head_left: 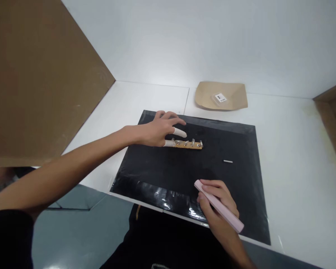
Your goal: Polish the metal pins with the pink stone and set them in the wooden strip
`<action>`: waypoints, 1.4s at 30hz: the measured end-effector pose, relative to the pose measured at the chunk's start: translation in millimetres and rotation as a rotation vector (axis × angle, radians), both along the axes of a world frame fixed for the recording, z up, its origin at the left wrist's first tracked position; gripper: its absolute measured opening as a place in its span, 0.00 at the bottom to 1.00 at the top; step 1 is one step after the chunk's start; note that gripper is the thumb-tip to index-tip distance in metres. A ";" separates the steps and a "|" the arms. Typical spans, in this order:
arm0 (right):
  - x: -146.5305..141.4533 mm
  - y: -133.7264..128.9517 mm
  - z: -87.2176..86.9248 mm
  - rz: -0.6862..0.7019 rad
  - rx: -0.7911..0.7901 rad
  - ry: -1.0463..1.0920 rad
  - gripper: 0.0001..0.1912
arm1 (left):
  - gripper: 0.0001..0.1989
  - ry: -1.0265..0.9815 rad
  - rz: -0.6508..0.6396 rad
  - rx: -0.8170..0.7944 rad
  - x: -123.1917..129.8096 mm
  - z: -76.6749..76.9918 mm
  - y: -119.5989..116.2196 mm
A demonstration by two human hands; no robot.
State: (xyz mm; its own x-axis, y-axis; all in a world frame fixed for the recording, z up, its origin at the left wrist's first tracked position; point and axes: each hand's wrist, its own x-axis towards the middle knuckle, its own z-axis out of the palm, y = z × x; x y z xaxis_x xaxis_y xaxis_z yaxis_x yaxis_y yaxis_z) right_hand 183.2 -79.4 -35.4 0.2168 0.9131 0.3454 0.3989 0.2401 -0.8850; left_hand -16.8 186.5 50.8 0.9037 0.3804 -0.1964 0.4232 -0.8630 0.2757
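A narrow wooden strip (189, 146) with several small shiny metal pieces on it lies near the middle of a black mat (168, 168). My left hand (164, 130) is over the strip's left end, fingers spread, with white covers on the thumb and one finger; the covered thumb is at the strip's end. At the mat's front right, my right hand (220, 201) is closed around a long pale pink bar (222, 207), which points up and to the left. A short white stick (227, 161) lies on the mat between the strip and the right edge.
Behind the mat, a brown paper tray (236, 96) holds a small clear case with a white label (220, 98). A brown panel (44, 82) stands at the left of the white table (296, 157), and a wooden frame (332, 138) is at the right.
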 end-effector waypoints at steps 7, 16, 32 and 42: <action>0.9 0.6 2.9 0.022 -0.005 -0.015 0.11 | 0.27 -0.067 -0.106 -0.006 7.6 -2.6 15.3; -0.7 1.1 2.4 0.041 -0.004 0.000 0.14 | 0.16 -0.034 0.050 0.057 10.4 -18.2 11.8; -1.5 5.1 4.0 0.052 0.047 -0.007 0.14 | 0.09 -0.113 0.280 -0.057 17.0 -33.9 11.5; -1.8 4.0 6.3 0.080 0.041 -0.023 0.15 | 0.13 -0.120 0.386 -0.057 23.6 -37.5 8.6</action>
State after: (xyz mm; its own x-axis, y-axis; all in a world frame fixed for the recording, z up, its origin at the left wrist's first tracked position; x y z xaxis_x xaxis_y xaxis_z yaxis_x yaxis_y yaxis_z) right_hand 181.4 -75.4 -29.1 0.1354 0.9122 0.3866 0.3974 0.3074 -0.8646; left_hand 6.8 195.0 13.3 0.7143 0.6880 -0.1283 0.6750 -0.6290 0.3857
